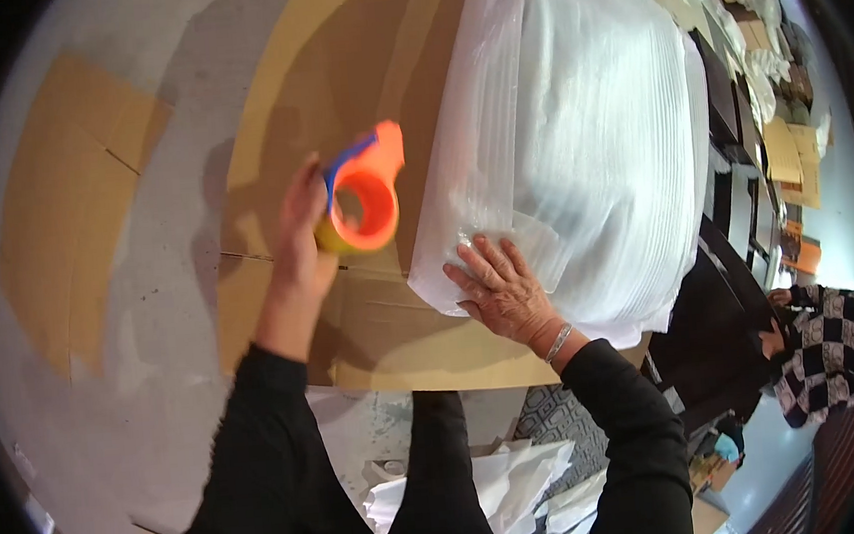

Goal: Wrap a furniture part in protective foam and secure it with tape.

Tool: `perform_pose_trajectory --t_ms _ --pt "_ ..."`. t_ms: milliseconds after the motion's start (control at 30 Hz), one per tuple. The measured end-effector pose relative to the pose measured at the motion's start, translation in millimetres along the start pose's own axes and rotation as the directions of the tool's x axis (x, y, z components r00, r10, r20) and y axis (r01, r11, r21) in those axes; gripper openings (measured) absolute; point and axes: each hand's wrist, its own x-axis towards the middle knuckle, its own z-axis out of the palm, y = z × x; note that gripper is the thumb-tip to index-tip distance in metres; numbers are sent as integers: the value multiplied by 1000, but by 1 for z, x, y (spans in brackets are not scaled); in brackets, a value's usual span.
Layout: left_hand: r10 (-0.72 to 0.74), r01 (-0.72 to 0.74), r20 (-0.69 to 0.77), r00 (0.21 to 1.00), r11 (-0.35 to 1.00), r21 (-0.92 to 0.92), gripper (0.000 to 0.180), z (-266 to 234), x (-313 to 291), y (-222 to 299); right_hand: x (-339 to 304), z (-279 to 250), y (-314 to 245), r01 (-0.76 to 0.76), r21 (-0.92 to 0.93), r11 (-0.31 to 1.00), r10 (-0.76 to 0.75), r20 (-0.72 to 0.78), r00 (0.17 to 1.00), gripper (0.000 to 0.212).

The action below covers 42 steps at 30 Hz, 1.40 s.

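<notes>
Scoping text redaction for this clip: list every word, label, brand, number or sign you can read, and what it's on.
No readable text anywhere.
Orange tape dispenser in the left hand: blurred, nothing legible.
Translucent plastic bundle under the right hand: none seen.
Brown cardboard beside the bundle: none seen.
Background cartons: too small to tell.

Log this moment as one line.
left grip: holding orange tape dispenser | right grip: spread on plastic-wrapped bundle | cardboard: beside bundle
</notes>
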Motion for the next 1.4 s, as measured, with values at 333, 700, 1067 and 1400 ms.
perform_pose_trajectory --t_ms 333,700,1067,1400 --pt "84 -175 -383 920 962 -210 40 69 -92 -96 -30 2 40 159 40 986 -164 172 971 93" --pt "160 -17 -191 968 808 588 52 100 -124 -95 -42 -18 62 430 -42 902 -414 203 888 68" --pt "329 -35 -328 885 752 659 69 133 -321 -207 -36 -7 87 491 191 850 -516 115 849 61" --pt "1 260 -434 901 800 541 72 196 -296 -308 -24 -20 97 588 197 784 -613 95 785 38"
